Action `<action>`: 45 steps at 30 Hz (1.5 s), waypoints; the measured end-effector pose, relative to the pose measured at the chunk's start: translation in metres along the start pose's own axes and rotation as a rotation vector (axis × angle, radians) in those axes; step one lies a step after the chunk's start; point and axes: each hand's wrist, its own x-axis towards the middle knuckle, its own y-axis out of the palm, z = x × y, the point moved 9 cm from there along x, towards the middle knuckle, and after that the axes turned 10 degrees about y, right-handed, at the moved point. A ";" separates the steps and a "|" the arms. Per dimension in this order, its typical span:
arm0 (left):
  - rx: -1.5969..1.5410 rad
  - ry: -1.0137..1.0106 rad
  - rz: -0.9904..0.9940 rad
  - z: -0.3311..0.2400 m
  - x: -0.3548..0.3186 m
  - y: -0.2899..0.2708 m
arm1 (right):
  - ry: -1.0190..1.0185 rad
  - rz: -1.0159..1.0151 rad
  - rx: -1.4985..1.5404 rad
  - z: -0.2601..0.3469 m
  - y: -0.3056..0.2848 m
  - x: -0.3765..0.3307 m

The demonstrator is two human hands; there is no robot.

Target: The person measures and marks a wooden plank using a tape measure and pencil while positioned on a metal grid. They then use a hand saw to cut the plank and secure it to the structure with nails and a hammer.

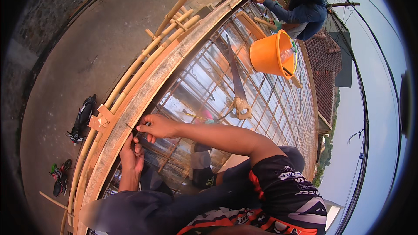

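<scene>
At the inner edge of a long wooden board [130, 113], my two hands work close together beside the steel bar grid [174, 150]. My right hand [156, 127] is closed, thumb and fingers pinched at the board's edge. A thin dark piece, like wire [130, 127], shows by its fingertips and lies over the board. Just below, my left hand [132, 159] has its fingers bent upward and pressed together under the right hand. What the left fingers hold is hidden.
A handsaw [236, 80] and an orange bucket [265, 54] with a bottle inside rest on the grid over shiny sheeting. Beyond, a person in blue [305, 13] reaches to the same board. Outside it run bamboo poles [130, 78], with motorcycles [82, 119] on the ground far below.
</scene>
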 end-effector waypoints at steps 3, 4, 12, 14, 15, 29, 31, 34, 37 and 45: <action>-0.072 -0.028 0.107 -0.006 -0.012 0.001 | -0.077 0.021 0.040 -0.004 0.001 -0.008; -0.080 -0.017 0.097 -0.006 -0.016 0.000 | -0.064 0.016 0.028 -0.007 0.000 -0.005; -0.100 0.011 0.224 -0.017 -0.031 -0.005 | -0.162 -0.142 -0.120 0.008 0.003 0.015; -0.026 0.002 0.135 -0.020 -0.033 -0.009 | 0.060 -0.160 0.263 -0.011 -0.003 0.020; 0.042 -0.018 0.123 -0.014 -0.031 -0.010 | 0.059 -0.191 0.422 -0.023 -0.009 0.019; 0.434 -0.244 0.322 0.029 -0.039 0.020 | 0.113 0.125 0.447 -0.024 -0.001 -0.012; 0.437 -0.250 0.296 0.033 -0.037 0.020 | 0.098 0.109 0.346 -0.018 -0.009 0.002; 0.417 -0.243 0.268 0.033 -0.029 0.018 | 0.137 0.100 0.102 0.003 -0.007 -0.003; 0.429 -0.210 0.272 0.027 -0.029 0.024 | 0.184 -0.052 0.039 -0.005 -0.016 -0.001; 0.433 -0.180 0.167 0.003 -0.042 0.011 | -0.014 0.099 0.613 -0.052 -0.009 -0.039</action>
